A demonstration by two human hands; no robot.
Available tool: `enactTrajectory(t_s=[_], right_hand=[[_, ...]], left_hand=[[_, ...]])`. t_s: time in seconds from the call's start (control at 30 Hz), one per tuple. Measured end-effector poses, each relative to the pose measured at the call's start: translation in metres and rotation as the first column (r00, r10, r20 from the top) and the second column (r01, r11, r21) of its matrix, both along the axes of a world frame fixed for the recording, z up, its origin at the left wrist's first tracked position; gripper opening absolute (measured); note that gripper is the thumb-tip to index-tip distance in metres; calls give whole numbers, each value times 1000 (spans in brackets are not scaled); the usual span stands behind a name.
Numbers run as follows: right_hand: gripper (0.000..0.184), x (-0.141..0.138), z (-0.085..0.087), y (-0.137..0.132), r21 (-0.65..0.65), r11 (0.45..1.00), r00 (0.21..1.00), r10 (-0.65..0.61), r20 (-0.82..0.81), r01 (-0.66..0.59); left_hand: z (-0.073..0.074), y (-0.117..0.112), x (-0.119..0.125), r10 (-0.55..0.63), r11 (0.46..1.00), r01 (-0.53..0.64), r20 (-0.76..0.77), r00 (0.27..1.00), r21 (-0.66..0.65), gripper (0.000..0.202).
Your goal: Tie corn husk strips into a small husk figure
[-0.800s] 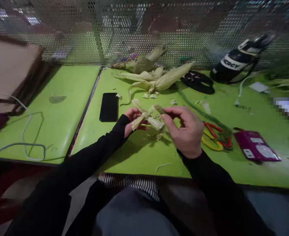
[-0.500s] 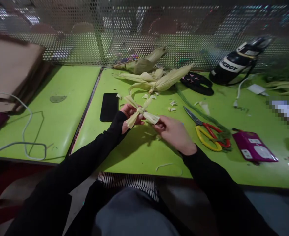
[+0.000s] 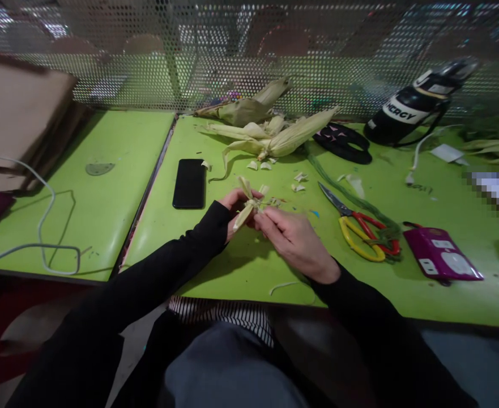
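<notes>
Glossy lime-green tabletop [image 3: 241, 277], black smartphone [image 3: 188, 183] lying flat, pale corn husks [image 3: 297, 136] heaped near the back, red-and-yellow-handled scissors [image 3: 346, 211] touching green string [image 3: 360, 200], purple packet [image 3: 438, 249], black bottle [image 3: 396, 118]

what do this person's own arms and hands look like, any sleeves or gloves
The left sleeve and right sleeve are long and black, without visible markings. The left hand and right hand show no gloves.

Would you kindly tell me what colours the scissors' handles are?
Yellow handle, red handle; the head view shows both.
</notes>
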State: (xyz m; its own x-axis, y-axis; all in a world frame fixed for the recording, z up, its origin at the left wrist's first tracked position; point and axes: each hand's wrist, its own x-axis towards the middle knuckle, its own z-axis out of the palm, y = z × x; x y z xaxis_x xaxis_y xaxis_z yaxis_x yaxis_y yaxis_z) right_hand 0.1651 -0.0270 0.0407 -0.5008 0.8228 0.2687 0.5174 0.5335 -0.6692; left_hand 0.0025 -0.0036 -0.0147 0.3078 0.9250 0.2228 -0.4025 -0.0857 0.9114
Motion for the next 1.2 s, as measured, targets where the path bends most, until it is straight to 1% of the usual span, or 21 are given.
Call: enactTrajectory(t_s=[0.1,0.23,0.33,0.43,0.5,0.63,0.73,0.8,0.83,0.87,0.9,0.97,1.0,1.07,1.1,1.13,1.2], right_hand=[[32,-2,-5,-4,103,994,999,41,-4,-41],[34,0,-7,-7,185,980,997,71,-10,-68],[31,1,-6,-10,149,988,997,52,-59,-42],[28,1,-4,-13,105,994,995,2,-98,8],[29,-1,-4,-15,98,995,994,-4,-107,15],[34,-4,-3,-15,77,997,995,-2,-103,9],[43,5,-1,-7,-32,999,996,1,-89,-4],[48,17,-1,4,-58,997,998,-53,-28,51],[48,24,-2,11,-22,993,992,-117,43,118],[44,29,-4,17,33,985,975,-174,136,171],[40,33,-8,23,69,982,952,-188,243,176],[35,36,-19,31,96,992,912,-114,394,83],[33,35,-25,34,110,994,899,-75,432,30],[21,31,-35,36,157,987,891,-44,452,-31],[15,29,-37,36,176,984,893,-53,447,-30],[12,28,-37,35,183,983,898,-73,435,-8],[13,31,-31,34,171,981,919,-146,366,88]], left_hand=[[4,-4,4,2,999,-1,16,1000,-34,45],[11,-9,5,34,998,-33,20,999,-47,39],[15,-8,0,-18,999,18,-2,1000,-50,41],[19,-6,-8,-122,993,121,-51,991,-8,43],[21,-4,-12,-151,988,153,-76,986,30,44],[20,-2,-13,-122,991,126,-73,990,52,43],[17,2,-17,-62,996,67,-78,995,56,40],[16,6,-22,-23,997,30,-108,994,65,39],[15,8,-25,-14,998,23,-130,991,65,39],[15,10,-27,-13,998,22,-151,988,59,40],[14,11,-28,-17,998,25,-163,987,49,42],[12,14,-28,-27,999,31,-149,989,24,48],[11,15,-27,-30,999,31,-133,991,10,51],[9,16,-24,-29,1000,27,-110,994,-12,53],[8,15,-22,-30,999,28,-103,994,-18,52],[8,15,-20,-27,1000,25,-95,995,-17,51],[8,14,-18,-17,1000,16,-71,997,-7,48]])
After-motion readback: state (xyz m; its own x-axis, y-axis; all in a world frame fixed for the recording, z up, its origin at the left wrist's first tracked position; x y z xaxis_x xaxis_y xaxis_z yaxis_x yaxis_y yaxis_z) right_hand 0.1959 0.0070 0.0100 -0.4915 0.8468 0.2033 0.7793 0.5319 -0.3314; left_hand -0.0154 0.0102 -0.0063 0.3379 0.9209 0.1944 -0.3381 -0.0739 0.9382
